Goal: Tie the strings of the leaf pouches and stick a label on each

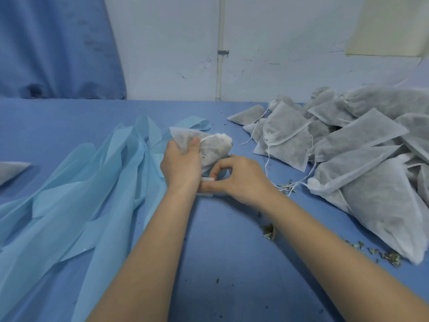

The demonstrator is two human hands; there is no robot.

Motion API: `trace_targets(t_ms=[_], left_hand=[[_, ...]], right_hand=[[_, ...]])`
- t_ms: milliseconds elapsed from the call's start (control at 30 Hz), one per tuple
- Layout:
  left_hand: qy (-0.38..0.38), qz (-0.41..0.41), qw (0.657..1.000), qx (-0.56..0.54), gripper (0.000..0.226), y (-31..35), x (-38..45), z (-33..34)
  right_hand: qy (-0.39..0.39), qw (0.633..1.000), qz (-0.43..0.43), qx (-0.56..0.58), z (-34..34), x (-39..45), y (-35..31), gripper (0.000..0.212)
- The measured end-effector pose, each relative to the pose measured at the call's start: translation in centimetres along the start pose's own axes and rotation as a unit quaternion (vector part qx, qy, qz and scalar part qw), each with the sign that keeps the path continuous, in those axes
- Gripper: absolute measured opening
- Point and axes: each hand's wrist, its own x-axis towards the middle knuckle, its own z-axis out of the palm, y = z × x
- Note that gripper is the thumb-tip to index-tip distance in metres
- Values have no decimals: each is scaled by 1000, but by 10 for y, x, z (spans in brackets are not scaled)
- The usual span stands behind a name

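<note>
The fingers (194,142) of the left hand (181,162) are curled round a white, translucent non-woven pouch filled with dark leaf matter (209,147), with the thumb pressed against its upper face beside the thin white drawstring (209,137). The pouch is held just above the blue cloth-covered table (232,263), at its centre, and its gathered neck (224,137) is turned to the right. The thumb and forefinger of the right hand (239,180) are bent into a narrow ring just below the pouch, and a small white label (207,179) is pinched at the fingertips. A second small white strip (204,194) is seen under the same hand, against the table; whether it is held cannot be told. The two hands are touching at the left wrist.

Long, glossy strips of light-blue backing film (92,194) are spread over the left half of the table, beside the left forearm. A loose pile of similar white leaf-filled pouches (348,147) with trailing drawstrings is heaped at the right. A further pouch corner (11,170) is visible at the left edge. Dry leaf fragments (269,232) are scattered near the right forearm. A white wall (278,43) and a blue curtain (53,43) stand behind the table.
</note>
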Motion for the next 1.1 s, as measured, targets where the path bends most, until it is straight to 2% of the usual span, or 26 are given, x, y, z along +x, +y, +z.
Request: trace_targets(t_ms=[67, 167, 300, 500, 767, 900, 1000, 1100], left_hand=[[-4, 14, 1000, -11, 31, 2, 0, -2], [-29, 32, 997, -61, 21, 6, -3, -7], [-119, 52, 984, -120, 17, 11, -11, -9], [-220, 66, 961, -157, 8, 13, -17, -7], [-257, 59, 948, -180, 14, 16, -18, -7], [-267, 66, 945, -175, 21, 16, -20, -8], [-262, 78, 950, -149, 24, 14, -22, -7], [-265, 68, 950, -148, 25, 12, -22, -4]], right_hand=[[-8, 1000, 9, -12, -14, 1, -2, 29], [22, 1000, -12, -14, -40, 2, -9, 25], [56, 995, -79, 37, -62, -1, -18, 18], [92, 991, -89, -25, -70, 4, -19, 21], [111, 989, -88, -40, -74, 6, -15, 20], [123, 990, -65, 29, -69, 7, -11, 23], [107, 989, -48, 87, -67, 7, -6, 39], [80, 985, -50, 148, -63, 7, -4, 20]])
